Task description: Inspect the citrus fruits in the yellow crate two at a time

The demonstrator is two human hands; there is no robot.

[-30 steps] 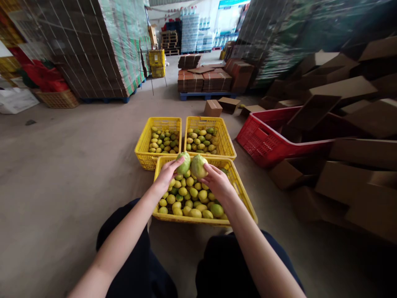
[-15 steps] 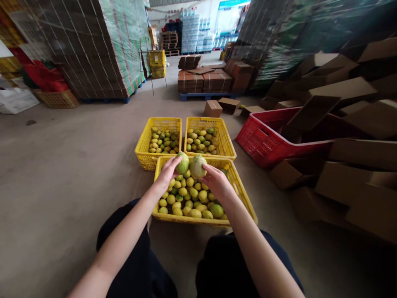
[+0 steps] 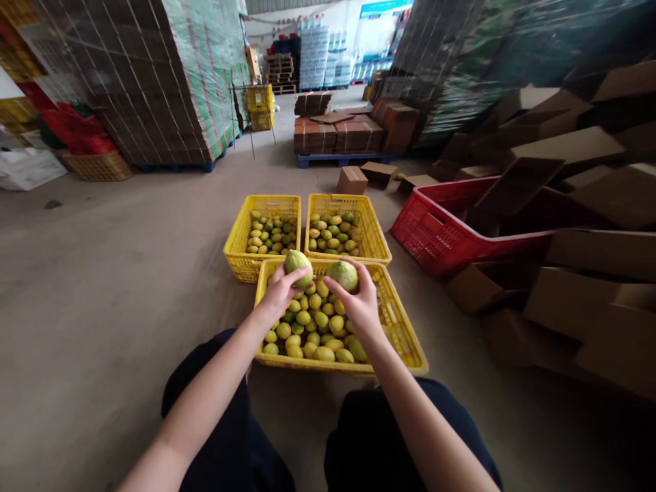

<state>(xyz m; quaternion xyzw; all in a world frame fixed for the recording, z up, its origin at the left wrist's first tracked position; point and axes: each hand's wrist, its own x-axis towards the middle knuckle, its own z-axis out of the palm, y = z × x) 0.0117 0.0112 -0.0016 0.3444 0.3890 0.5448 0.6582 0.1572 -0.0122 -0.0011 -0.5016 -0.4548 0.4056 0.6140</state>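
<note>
My left hand (image 3: 280,292) is closed round a large pale-green lemon (image 3: 298,267), thumb across its near side. A second green lemon (image 3: 343,275) sits in my right hand (image 3: 361,297), gripped between thumb and fingers. Both fruits are held a little apart above the near yellow crate (image 3: 402,328). Inside that crate lie many yellow and green lemons (image 3: 321,319). Part of its right side is hidden behind my right hand and forearm.
Beyond stand two more yellow crates, a left one (image 3: 236,236) and a right one (image 3: 376,232), both with green-yellow fruit. A red crate (image 3: 435,236) and piled cardboard boxes (image 3: 574,287) are at the right. Bundled flat cardboard (image 3: 338,134) rests on a blue pallet (image 3: 328,161) farther back.
The two lemons have moved apart. My right hand has shifted right and turned its lemon, with the fingers now over the top. The left lemon has turned and moved slightly left.
</note>
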